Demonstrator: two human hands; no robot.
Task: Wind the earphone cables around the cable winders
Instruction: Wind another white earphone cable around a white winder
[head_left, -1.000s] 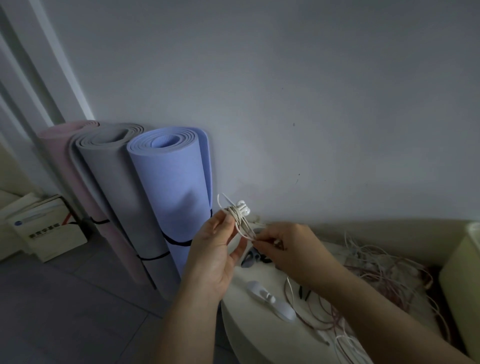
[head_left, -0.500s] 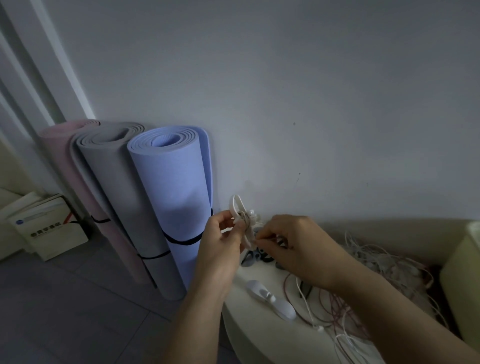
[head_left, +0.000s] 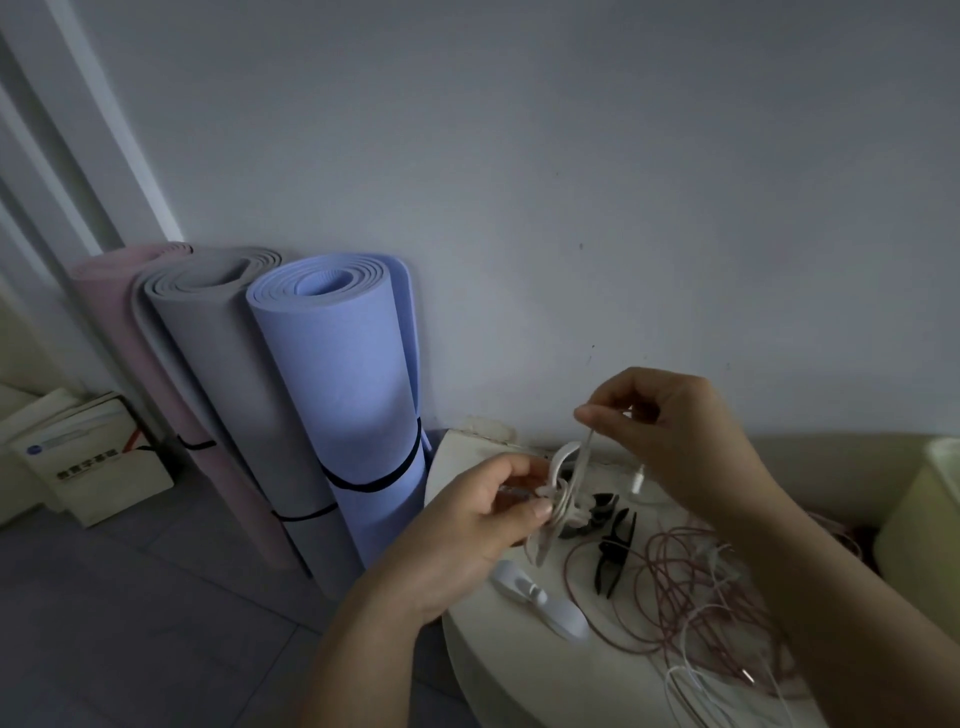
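Left hand (head_left: 467, 525) pinches the white winder (head_left: 560, 493) over the table (head_left: 493, 670) edge. Right hand (head_left: 675, 431) pinches the white cable (head_left: 585, 460) taut above it. We judge the loops could slip if tension drops. Red cables (head_left: 685, 582) and black winders (head_left: 615, 553) underneath may snag.

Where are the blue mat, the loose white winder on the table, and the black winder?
blue mat (head_left: 343, 415): head view, middle of its rolled side.
white winder (head_left: 541, 601): head view, its middle.
black winder (head_left: 615, 553): head view, its middle.
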